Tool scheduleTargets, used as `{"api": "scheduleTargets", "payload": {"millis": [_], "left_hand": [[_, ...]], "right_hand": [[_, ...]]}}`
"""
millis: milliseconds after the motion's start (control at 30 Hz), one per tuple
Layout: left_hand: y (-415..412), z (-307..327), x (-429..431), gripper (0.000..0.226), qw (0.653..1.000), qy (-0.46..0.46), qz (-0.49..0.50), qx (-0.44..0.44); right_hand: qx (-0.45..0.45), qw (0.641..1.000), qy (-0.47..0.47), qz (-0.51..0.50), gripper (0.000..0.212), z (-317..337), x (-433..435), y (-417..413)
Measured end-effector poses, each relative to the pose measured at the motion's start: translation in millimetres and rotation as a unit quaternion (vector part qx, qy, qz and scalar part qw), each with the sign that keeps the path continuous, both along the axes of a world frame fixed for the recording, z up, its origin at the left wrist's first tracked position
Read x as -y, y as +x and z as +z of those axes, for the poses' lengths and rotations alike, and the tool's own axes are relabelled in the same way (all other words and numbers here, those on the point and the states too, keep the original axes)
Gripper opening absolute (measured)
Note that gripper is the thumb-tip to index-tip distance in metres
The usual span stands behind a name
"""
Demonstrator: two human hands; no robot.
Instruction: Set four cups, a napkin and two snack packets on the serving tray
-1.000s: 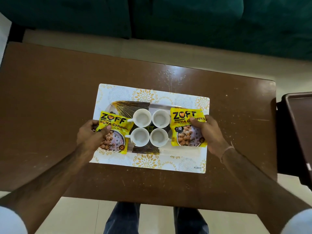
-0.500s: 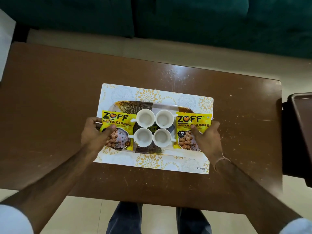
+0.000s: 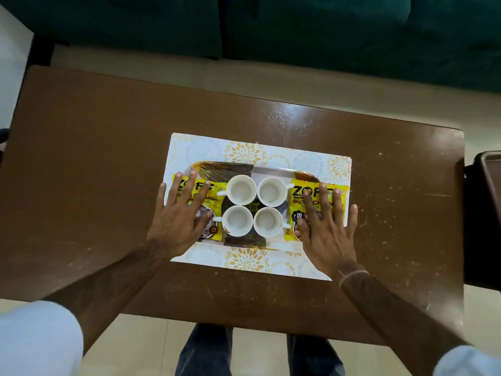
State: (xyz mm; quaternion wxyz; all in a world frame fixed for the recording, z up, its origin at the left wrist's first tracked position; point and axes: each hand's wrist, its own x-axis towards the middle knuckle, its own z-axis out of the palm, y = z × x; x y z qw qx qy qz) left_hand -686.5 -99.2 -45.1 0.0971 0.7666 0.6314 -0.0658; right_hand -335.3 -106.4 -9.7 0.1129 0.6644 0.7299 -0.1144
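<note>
A gold-and-brown patterned serving tray (image 3: 271, 169) lies on a white mat with gold flowers (image 3: 244, 151). White cups stand on it in two rows of two: the back pair (image 3: 241, 189) (image 3: 272, 191) and the front pair (image 3: 238, 221) (image 3: 268, 222). One yellow snack packet (image 3: 214, 198) lies at the tray's left end and a second yellow packet (image 3: 297, 194) at the right end. My left hand (image 3: 179, 221) is spread flat over the left packet. My right hand (image 3: 325, 234) is spread flat over the right one. Neither hand grips anything. I cannot tell whether the palms touch the packets.
The mat sits in the middle of a scratched brown table (image 3: 95, 158). A dark brown piece of furniture (image 3: 488, 199) stands just off the table's right edge. A green sofa (image 3: 271, 36) runs along the far side. My knees (image 3: 206, 348) are at the near edge.
Both hands held the packets by their edges and set them down at the tray's two ends. They have now let go and lie flat with fingers spread.
</note>
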Motion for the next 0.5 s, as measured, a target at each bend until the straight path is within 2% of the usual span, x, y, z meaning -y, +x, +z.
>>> {"api": "scheduleTargets", "payload": {"millis": [267,500], "left_hand": [[16.9,10.2,-1.4,0.066,0.999,-0.015,0.051,0.008],[13.0,33.0,-9.9,0.069,0.994,-0.080,0.061,0.046]], "right_hand": [[0.017,1.000,-0.010,-0.005,0.062,-4.5,0.8,-6.4],[0.001,0.997,-0.073,-0.033,0.063,18.6,-8.7,-14.4]]}}
